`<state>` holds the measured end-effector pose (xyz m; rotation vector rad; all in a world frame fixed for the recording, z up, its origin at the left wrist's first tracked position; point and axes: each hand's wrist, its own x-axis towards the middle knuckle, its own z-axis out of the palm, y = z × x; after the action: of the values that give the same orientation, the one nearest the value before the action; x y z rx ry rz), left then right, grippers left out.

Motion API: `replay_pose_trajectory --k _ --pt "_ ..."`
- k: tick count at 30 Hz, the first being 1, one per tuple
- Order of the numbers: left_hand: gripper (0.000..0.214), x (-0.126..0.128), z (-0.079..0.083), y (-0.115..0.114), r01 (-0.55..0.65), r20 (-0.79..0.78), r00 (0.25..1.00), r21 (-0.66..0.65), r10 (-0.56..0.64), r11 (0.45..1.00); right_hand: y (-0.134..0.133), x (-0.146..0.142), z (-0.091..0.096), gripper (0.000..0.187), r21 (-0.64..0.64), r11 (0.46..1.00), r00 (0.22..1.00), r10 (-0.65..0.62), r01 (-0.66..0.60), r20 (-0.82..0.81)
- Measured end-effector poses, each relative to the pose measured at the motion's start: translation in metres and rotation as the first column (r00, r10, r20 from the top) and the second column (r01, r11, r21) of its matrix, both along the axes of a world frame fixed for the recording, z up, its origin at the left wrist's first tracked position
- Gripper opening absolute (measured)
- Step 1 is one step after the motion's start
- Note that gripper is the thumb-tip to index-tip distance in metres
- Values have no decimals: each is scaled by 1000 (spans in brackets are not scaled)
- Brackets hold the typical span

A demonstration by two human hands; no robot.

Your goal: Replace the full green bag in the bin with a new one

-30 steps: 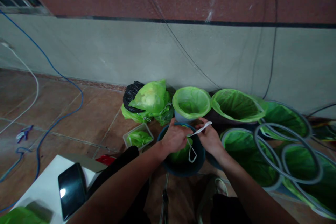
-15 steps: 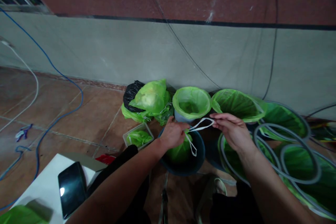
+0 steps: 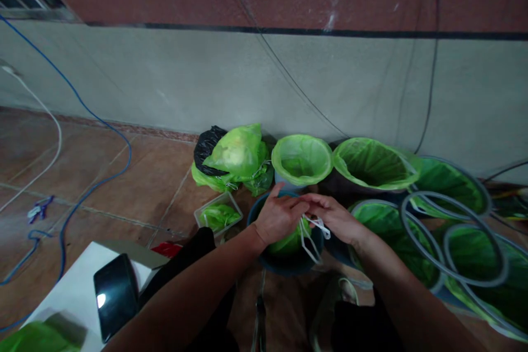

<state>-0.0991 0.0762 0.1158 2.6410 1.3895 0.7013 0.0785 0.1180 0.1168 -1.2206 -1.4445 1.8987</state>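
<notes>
My left hand [image 3: 280, 217] and my right hand [image 3: 330, 214] meet above a dark blue bin [image 3: 272, 268], fingertips touching. Between them is the white drawstring [image 3: 308, 245] of a green garbage bag [image 3: 284, 243], whose gathered top sits inside that bin. Both hands are closed on the drawstring in a pinch, the left with its thumb raised. Loops of the string hang down below the fingers. The exact crossing of the strands is hidden by my fingertips.
Green-lined bins [image 3: 303, 176] stand along the wall and to the right, with grey rings [image 3: 454, 280] over some. Filled green bags [image 3: 237, 151] and a small clear container [image 3: 218, 217] lie left. A phone [image 3: 115, 297] rests on a white box [image 3: 70, 280]. A blue cable [image 3: 127, 148] crosses the floor.
My right hand has moved left and in to meet my left hand. The drawstring loop that was stretched between them is now bunched at the fingers.
</notes>
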Motion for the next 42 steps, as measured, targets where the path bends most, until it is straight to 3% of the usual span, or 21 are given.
replay_pose_trajectory --k 4,10,13,16,18,20,22,23,25,27,30,32,38,42 --pt "24 -1 -3 3 -47 49 998 -8 47 999 -1 1 4 34 -31 995 994 94 -96 -50" --pt "21 0 -5 7 -54 151 986 -81 66 995 -2 2 -5 30 -91 994 993 48 -57 -104" --pt "20 -1 -5 8 -37 160 985 -126 57 991 0 1 -10 25 -17 1000 999 25 -26 -22" --pt "17 0 -7 10 -43 160 985 -167 70 985 3 -1 -11 16 166 986 993 -20 1 116" --pt "16 0 -9 11 -63 174 980 -185 96 981 5 -1 -9 14 356 934 972 -61 -25 227" --pt "16 1 -11 11 -67 186 977 -198 104 978 6 0 -7 13 543 830 931 -91 -125 354" --pt "17 2 -13 12 -59 183 978 -213 99 975 6 1 -6 11 645 724 880 -115 -243 461" --pt "18 2 -14 12 -55 177 980 -222 95 974 5 1 -7 11 656 699 862 -114 -284 494" --pt "19 2 -16 13 -50 167 982 -244 93 968 5 3 -8 11 625 717 860 -69 -310 506" --pt "19 2 -18 13 -47 171 981 -265 95 963 4 5 -10 13 538 801 901 3 -261 433" --pt "18 2 -18 14 -41 204 974 -280 102 959 3 7 -11 17 282 955 973 30 -95 227" --pt "18 2 -17 14 -39 229 967 -287 108 957 2 8 -10 23 121 993 990 -31 14 141" --pt "18 4 -17 14 -44 372 907 -385 199 922 9 10 -12 40 42 969 955 -247 244 163" --pt "18 2 -19 14 -8 485 829 -490 280 872 17 17 -16 34 -146 851 863 -501 504 59"
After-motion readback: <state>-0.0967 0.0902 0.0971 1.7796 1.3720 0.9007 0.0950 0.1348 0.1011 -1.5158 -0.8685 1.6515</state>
